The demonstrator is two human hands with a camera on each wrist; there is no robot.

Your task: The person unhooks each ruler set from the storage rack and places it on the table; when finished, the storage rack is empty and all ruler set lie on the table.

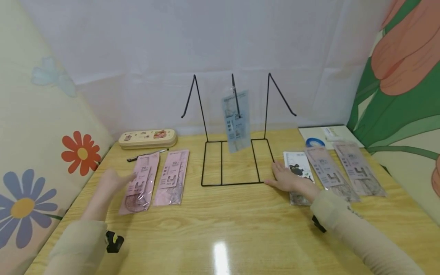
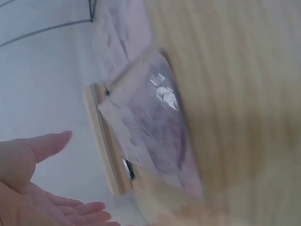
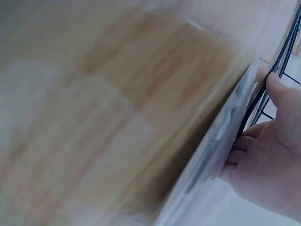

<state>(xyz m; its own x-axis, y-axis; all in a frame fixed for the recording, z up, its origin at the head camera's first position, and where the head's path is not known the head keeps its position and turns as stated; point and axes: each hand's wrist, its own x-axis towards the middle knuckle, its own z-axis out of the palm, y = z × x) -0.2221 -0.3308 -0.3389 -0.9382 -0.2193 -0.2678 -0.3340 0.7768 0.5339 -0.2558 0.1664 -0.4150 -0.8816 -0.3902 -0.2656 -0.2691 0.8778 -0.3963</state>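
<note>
**Two Open Hands Flanked the Wire Rack**

The black wire rack (image 1: 237,160) stood at the middle of the wooden table (image 1: 220,229), and everything else sat in relation to it. From its centre prong hung a blue packet (image 1: 236,120), dangling above the rack's base frame.

The right hand (image 1: 287,178) lay flat on the table at the rack's front right corner — palm down, fingers straight and together, pinching nothing. The wrist view showed the thumb (image 3: 282,99) touching the black wire of the base, with the other fingers resting at the edge of a white packet with a dark cartoon print (image 1: 298,172), which lay just right of the rack. The forearm, in a pale sleeve, ran back towards the near right edge of the table. Further right of the rack lay two grey packets (image 1: 343,170), side by side.

The left hand (image 1: 111,182) hovered well to the left of the rack, raised slightly, fingers loosely spread and holding nothing; it was blurred. It sat just beside the left pink packet (image 1: 141,183) — whether it touched the wrapper could not be told. A second pink packet (image 1: 172,176) lay between that one and the rack. Behind both were a black pen (image 1: 146,154) and a cream pencil case (image 1: 148,138).
</note>
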